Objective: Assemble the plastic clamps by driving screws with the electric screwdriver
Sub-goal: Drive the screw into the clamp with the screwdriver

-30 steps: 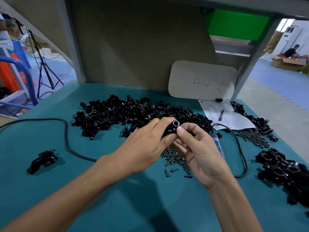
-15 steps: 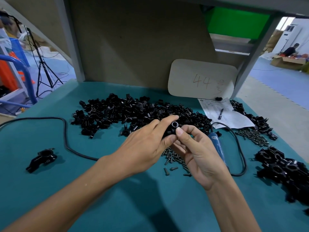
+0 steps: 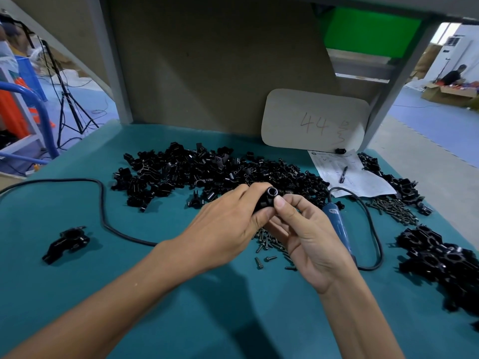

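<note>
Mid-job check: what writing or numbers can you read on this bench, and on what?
"44": handwritten on the beige card; the scrawl after it is unreadable.
Printed sheet beside it: too small to read.
Label on the blue electric screwdriver: blurred.

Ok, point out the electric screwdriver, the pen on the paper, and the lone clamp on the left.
electric screwdriver [image 3: 338,226], head view, blue handle.
pen [image 3: 343,174], head view, middle of barrel.
lone clamp [image 3: 69,240], head view, middle of its body.
</note>
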Tool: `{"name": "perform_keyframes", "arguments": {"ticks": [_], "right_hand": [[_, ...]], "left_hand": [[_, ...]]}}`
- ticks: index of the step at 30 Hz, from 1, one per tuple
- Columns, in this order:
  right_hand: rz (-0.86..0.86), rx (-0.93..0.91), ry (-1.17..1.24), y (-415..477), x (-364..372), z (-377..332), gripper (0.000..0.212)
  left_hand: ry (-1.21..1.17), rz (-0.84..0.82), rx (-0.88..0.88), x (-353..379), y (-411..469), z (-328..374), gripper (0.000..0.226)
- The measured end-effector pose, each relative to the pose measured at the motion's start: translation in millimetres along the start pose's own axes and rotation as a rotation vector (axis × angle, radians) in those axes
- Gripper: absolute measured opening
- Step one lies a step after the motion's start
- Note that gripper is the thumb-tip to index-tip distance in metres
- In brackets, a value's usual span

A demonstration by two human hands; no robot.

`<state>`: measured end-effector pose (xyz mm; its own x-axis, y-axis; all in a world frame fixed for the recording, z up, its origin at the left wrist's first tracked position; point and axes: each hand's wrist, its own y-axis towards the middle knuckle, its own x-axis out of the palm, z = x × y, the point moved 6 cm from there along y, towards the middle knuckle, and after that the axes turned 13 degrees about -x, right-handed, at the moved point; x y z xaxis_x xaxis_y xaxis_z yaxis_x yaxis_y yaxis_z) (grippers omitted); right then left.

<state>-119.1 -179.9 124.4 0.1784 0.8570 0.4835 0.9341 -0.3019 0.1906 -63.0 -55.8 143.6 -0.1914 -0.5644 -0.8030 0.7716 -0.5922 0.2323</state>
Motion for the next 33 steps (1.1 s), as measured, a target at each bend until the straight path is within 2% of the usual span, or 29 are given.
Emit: {"name": "perform_keyframes", "arguments": {"ticks": [8, 10, 11, 12, 14, 16, 18, 21, 25, 29, 33], "right_hand": [[0.014, 0.01, -0.008, 4, -7, 17, 0.037], [0.065, -0.006, -0.119, 5, -21, 25, 0.035], [0.102, -0.042, -0.311, 6, -32, 29, 0.029], [0.113, -0.086, -0.618, 7, -45, 32, 0.021], [-0.016, -0.08, -1.233, 1, -60, 48, 0.015], [-0.181, -0.004, -1.501, -8, -70, 74, 0.019], [-0.266, -0.057, -1.644, -13, -72, 89, 0.024], [-0.344, -0.16, -1.747, -15, -66, 96, 0.023], [-0.353, -0.166, -1.778, -14, -68, 93, 0.012], [-0.448, -0.201, -1.807, -14, -70, 95, 0.011], [-0.461, -0.171, -1.898, -14, -70, 98, 0.018]], "left_hand": [[-0.057, -0.042, -0.023, 10, 1, -12, 0.041], [-0.043, -0.058, -0.052, 15, 2, -20, 0.046], [-0.029, -0.068, -0.073, 18, 1, -25, 0.049], [-0.014, -0.078, -0.093, 20, 1, -30, 0.052], [0.01, -0.098, -0.116, 24, 0, -38, 0.055], [0.023, -0.111, -0.119, 26, -1, -42, 0.058], [0.033, -0.115, -0.112, 28, -1, -42, 0.057], [0.038, -0.105, -0.101, 29, -1, -41, 0.058], [0.057, -0.088, -0.084, 27, -1, -39, 0.058], [0.059, -0.086, -0.074, 27, 0, -37, 0.058], [0.064, -0.084, -0.059, 27, 0, -34, 0.058]]}}
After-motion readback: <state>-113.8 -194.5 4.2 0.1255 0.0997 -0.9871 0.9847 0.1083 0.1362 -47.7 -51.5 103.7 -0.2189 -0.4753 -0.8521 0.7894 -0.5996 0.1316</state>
